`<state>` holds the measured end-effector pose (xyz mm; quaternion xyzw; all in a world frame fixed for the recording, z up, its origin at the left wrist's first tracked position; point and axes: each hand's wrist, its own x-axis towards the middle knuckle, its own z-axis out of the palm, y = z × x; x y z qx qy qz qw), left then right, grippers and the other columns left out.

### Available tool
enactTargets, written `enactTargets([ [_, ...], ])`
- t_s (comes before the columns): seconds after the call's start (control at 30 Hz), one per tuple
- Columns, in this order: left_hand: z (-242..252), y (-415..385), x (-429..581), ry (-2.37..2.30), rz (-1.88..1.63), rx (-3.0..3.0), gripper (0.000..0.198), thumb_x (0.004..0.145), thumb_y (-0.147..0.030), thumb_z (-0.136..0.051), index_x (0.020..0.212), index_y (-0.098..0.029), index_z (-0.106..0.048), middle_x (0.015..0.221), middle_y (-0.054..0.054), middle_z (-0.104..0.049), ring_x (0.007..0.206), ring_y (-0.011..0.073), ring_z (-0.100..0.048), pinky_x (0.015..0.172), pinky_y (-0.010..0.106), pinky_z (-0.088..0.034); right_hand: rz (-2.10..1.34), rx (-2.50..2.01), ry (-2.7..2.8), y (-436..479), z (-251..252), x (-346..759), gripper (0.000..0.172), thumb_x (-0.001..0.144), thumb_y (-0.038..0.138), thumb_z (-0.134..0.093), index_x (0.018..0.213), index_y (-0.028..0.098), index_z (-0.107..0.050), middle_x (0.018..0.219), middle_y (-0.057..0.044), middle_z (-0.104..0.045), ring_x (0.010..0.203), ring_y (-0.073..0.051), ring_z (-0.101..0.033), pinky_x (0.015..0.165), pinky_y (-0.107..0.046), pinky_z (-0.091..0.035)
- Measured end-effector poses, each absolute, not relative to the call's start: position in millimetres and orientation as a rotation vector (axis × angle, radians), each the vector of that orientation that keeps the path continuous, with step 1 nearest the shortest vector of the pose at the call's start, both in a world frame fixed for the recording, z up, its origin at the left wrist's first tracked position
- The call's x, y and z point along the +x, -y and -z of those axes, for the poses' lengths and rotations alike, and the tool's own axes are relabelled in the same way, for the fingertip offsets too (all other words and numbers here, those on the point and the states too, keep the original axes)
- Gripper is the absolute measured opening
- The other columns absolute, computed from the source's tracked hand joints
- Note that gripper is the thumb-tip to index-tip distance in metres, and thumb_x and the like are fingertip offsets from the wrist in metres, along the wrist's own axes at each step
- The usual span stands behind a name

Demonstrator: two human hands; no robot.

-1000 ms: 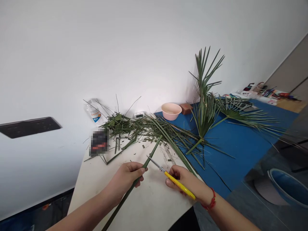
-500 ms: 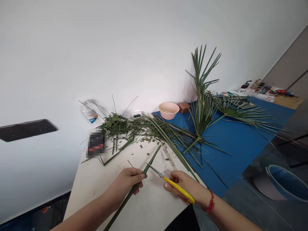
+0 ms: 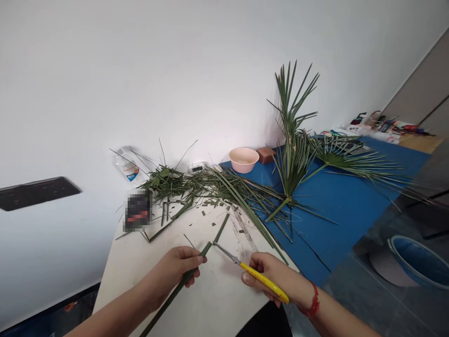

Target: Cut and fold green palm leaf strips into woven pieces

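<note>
Your left hand [image 3: 185, 266] pinches the green leaf strip [image 3: 175, 293] between thumb and fingers, near its upper end, above the pale worktop [image 3: 199, 306]. Your right hand [image 3: 268, 274] is wrapped around the yellow handle of the scissors [image 3: 257, 276], whose tips sit just beside the strip's end. A short leaf piece [image 3: 222, 227] lies beyond the tips, apparently separate; whether it touches the worktop cannot be told. Hazards, in my judgement: your left fingertips could be nicked, being near the blades; a loose pinch could let the strip twist, giving a ragged cut.
</note>
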<state>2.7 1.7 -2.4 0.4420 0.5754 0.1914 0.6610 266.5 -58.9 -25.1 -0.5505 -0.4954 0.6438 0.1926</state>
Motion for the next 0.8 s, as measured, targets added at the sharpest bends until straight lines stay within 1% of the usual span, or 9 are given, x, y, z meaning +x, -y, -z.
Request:
enactTargets([
  [0.1,-11,-18,2,-1.325,-0.539,1.094,0.03,0.071,-0.042,-0.073,0.078,-0.013,-0.07,0.064,0.004,-0.067,0.058,0.013,-0.052,0.058,0.026,-0.039,-1.783,-1.517,1.324,62,27,272,0.051,0.072,0.068,-0.065,0.078,0.023,-0.041,0.043,0.013,-0.039,0.03,-0.005,-0.035,0.025,-0.015,-0.028],
  [0.17,-20,-35,7,-1.36,-0.633,1.149,0.035,0.071,-0.043,-0.074,0.085,-0.012,-0.072,0.071,0.007,-0.071,0.059,0.012,-0.051,0.056,0.025,-0.036,-1.751,-1.5,1.279,64,25,277,0.056,0.069,0.072,-0.064,0.075,0.023,-0.039,0.043,0.013,-0.038,0.029,-0.004,-0.035,0.025,-0.015,-0.026],
  [0.27,-30,-70,25,-1.301,-0.897,1.091,0.037,0.067,-0.04,-0.077,0.085,-0.008,-0.07,0.076,0.011,-0.07,0.058,0.0129,-0.053,0.049,0.024,-0.034,-1.716,-1.505,1.224,70,21,283,0.06,0.067,0.078,-0.06,0.074,0.023,-0.036,0.044,0.013,-0.036,0.029,-0.004,-0.032,0.025,-0.015,-0.025],
  [0.4,-32,-127,60,-1.285,-1.088,1.144,0.035,0.072,-0.041,-0.071,0.088,-0.01,-0.067,0.079,0.009,-0.067,0.056,0.0113,-0.054,0.051,0.025,-0.039,-1.653,-1.438,1.19,81,17,290,0.056,0.074,0.076,-0.055,0.076,0.022,-0.039,0.048,0.012,-0.037,0.03,-0.003,-0.029,0.027,-0.016,-0.023],
  [0.47,-28,-153,75,-1.33,-1.13,1.201,0.035,0.076,-0.041,-0.068,0.089,-0.009,-0.065,0.08,0.011,-0.067,0.058,0.0123,-0.056,0.054,0.027,-0.042,-1.626,-1.372,1.168,87,17,293,0.054,0.078,0.074,-0.053,0.075,0.022,-0.04,0.05,0.01,-0.038,0.031,-0.002,-0.026,0.028,-0.016,-0.021],
  [0.57,-21,-173,87,-1.463,-1.105,1.323,0.038,0.081,-0.041,-0.062,0.099,-0.008,-0.062,0.093,0.015,-0.067,0.068,0.0164,-0.06,0.061,0.03,-0.045,-1.606,-1.34,1.118,95,18,299,0.052,0.082,0.072,-0.05,0.076,0.021,-0.042,0.049,0.01,-0.039,0.032,-0.003,-0.025,0.03,-0.018,-0.019],
  [0.67,-11,-163,88,-1.612,-0.983,1.518,0.047,0.079,-0.04,-0.063,0.112,-0.008,-0.056,0.108,0.018,-0.063,0.082,0.0216,-0.062,0.065,0.031,-0.044,-1.645,-1.331,1.094,100,19,304,0.05,0.083,0.071,-0.049,0.079,0.021,-0.043,0.048,0.01,-0.039,0.031,-0.003,-0.024,0.031,-0.019,-0.02],
  [0.73,-5,-142,86,-1.642,-0.841,1.694,0.043,0.076,-0.038,-0.066,0.108,-0.012,-0.058,0.104,0.015,-0.065,0.085,0.0231,-0.061,0.067,0.03,-0.043,-1.694,-1.31,1.092,102,20,305,0.049,0.083,0.07,-0.05,0.078,0.022,-0.042,0.049,0.01,-0.039,0.031,-0.004,-0.024,0.031,-0.02,-0.022],
  [0.8,2,-116,83,-1.607,-0.644,1.874,0.026,0.074,-0.036,-0.066,0.091,-0.017,-0.064,0.09,0.009,-0.068,0.08,0.0231,-0.062,0.067,0.031,-0.042,-1.68,-1.304,1.076,104,19,304,0.048,0.085,0.068,-0.05,0.077,0.021,-0.042,0.051,0.009,-0.039,0.033,-0.003,-0.024,0.032,-0.02,-0.022],
])
